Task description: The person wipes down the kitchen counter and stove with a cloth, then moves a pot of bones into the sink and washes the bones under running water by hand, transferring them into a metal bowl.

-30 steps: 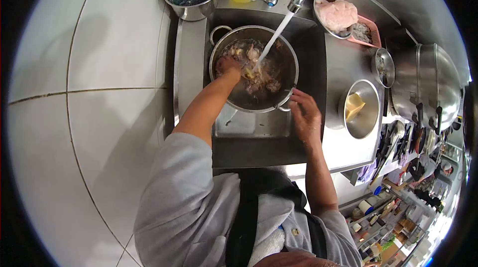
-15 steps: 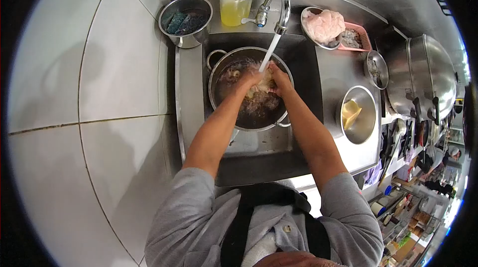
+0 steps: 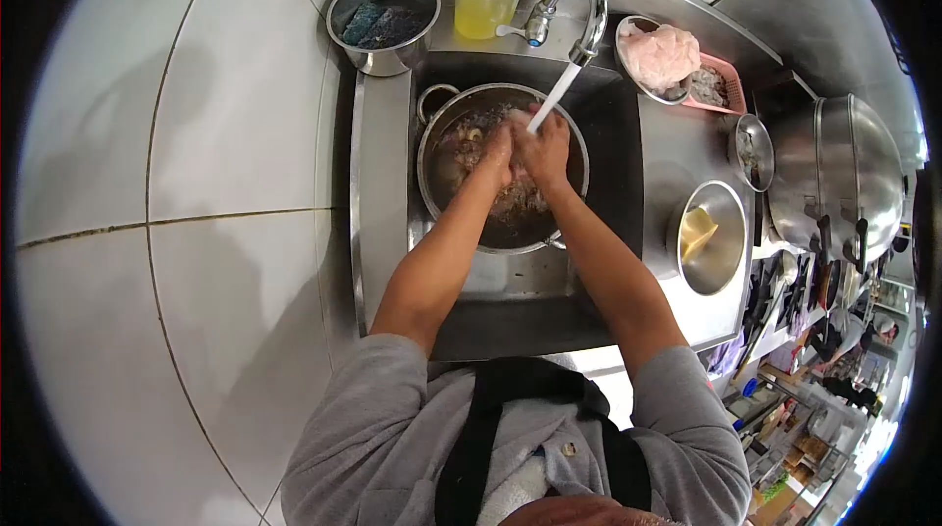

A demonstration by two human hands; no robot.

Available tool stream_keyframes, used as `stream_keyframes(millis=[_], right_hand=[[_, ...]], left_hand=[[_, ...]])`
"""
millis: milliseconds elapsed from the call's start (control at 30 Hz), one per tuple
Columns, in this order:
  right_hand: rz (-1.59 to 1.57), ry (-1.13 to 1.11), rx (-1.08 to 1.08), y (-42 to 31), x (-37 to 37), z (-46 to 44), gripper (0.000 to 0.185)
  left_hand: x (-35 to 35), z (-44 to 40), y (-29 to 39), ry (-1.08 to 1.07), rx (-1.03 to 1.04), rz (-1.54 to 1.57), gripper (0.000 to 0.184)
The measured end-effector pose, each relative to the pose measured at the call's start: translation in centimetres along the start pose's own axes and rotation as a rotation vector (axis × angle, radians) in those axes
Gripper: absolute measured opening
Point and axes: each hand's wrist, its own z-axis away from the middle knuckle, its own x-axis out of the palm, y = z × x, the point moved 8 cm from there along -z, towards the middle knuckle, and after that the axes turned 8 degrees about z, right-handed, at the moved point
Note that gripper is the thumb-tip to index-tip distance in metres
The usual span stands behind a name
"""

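A steel pot (image 3: 429, 194) with loop handles stands in the sink (image 3: 613, 163), full of cloudy brown water and pale, soft-looking food pieces (image 3: 469, 136). Inside it, my left hand (image 3: 498, 153) and my right hand (image 3: 545, 146) are close together at the water's surface. Their fingers are curled in, partly hidden by each other and by splashing. A little of something pale pinkish shows between them, too covered to name. Water runs from the curved faucet (image 3: 594, 21) onto my right hand.
Left of the faucet are a steel container (image 3: 388, 60) with scouring pads and a yellow soap bottle (image 3: 488, 1). On the right counter sit a bowl with a pink plastic bag (image 3: 660, 57), a pink basket (image 3: 731, 84), a small bowl (image 3: 752, 153), a bowl with a yellow piece (image 3: 726, 261) and a large steamer (image 3: 844, 173).
My hands have drawn closer together, and the pale mass between them is now mostly covered. My right hand has turned its back up under the stream. The view has shifted slightly.
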Motion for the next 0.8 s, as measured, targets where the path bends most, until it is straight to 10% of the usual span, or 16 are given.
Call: stream_keyframes(millis=[33, 167, 300, 433, 533, 700, 800], right_hand=[[0.121, 0.085, -0.182, -2.6, -1.4, 0.5, 0.049], [-0.684, -0.394, 0.954, 9.9, 5.9, 2.3, 0.047], [0.061, -0.131, 0.019, 2.0, 1.3, 0.9, 0.043], [-0.633, -0.680, 0.884, 8.1, 5.8, 1.7, 0.041], [-0.726, -0.641, 1.213, 4.2, 3.1, 3.7, 0.042], [-0.136, -0.326, 0.220, 3.8, 3.5, 1.0, 0.045], [-0.534, -0.628, 0.942, 4.6, 3.7, 2.5, 0.047]], left_hand=[[2.3, 2.5, 0.5, 0.084, 0.093, -0.109, 0.070], [10.4, 10.1, 1.7, 0.274, 0.430, -0.433, 0.053], [7.2, 6.7, 1.6, 0.119, 0.140, -0.045, 0.081], [9.4, 9.0, 1.8, 0.064, 0.357, -0.530, 0.085], [9.6, 8.7, 2.5, 0.094, 0.468, -0.583, 0.089], [7.3, 8.7, 1.4, 0.129, 0.014, -0.222, 0.072], [8.2, 8.8, 2.2, -0.027, 0.227, -0.851, 0.076]])
